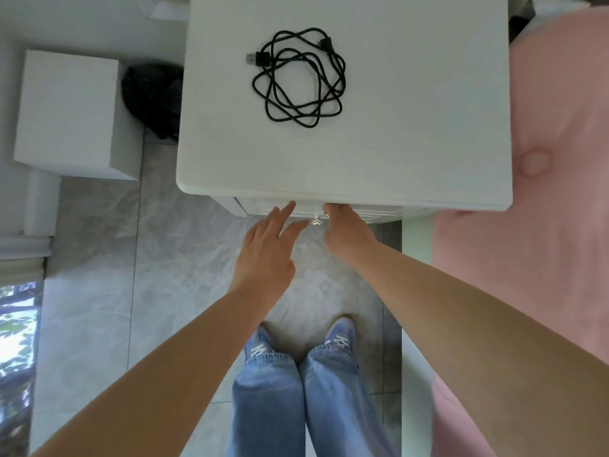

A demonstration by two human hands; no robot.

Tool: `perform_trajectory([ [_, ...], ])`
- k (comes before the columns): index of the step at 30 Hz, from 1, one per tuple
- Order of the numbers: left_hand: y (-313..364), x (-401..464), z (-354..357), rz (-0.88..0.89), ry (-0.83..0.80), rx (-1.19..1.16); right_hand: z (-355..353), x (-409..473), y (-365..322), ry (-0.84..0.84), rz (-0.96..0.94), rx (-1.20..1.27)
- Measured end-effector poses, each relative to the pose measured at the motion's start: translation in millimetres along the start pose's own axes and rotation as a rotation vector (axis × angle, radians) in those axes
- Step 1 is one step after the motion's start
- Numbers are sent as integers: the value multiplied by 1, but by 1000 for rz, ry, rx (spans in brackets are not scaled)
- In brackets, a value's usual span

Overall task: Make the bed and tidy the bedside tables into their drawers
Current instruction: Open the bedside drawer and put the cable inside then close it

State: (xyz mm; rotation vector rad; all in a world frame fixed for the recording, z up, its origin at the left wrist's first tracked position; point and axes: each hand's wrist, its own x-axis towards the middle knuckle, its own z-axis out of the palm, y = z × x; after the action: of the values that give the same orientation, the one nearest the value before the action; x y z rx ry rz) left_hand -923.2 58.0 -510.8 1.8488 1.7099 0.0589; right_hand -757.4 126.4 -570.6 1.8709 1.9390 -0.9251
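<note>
We see the white bedside table (412, 133) filling the upper middle of the frame, its flat top bearing a black USB cable (298, 77) loosely coiled toward the upper centre. Just under the table's front edge, the white drawer (365, 214) shows a small shiny knob (316, 222).

Right hand's fingertips (330, 207) and most of drawer front (362, 215) under tabletop (412, 143).

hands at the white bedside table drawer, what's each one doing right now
Left hand: open, fingers straight, reaching toward the small silver drawer knob.
Right hand: fingers hidden under the tabletop edge, cannot tell.
</note>
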Motion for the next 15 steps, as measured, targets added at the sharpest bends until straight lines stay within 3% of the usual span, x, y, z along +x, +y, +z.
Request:
perform_trajectory([
  [5,7,-12,9,-74,36,35,-4,-16,5,-68,-45,-136],
  [11,19,-33,2,54,143,208,-2,-71,9,-249,-89,-85],
  [13,24,-37,-1,19,102,214,-10,-93,14,-105,-167,-117],
  [15,26,-35,-3,-47,-33,252,-21,-109,17,141,-236,-53],
])
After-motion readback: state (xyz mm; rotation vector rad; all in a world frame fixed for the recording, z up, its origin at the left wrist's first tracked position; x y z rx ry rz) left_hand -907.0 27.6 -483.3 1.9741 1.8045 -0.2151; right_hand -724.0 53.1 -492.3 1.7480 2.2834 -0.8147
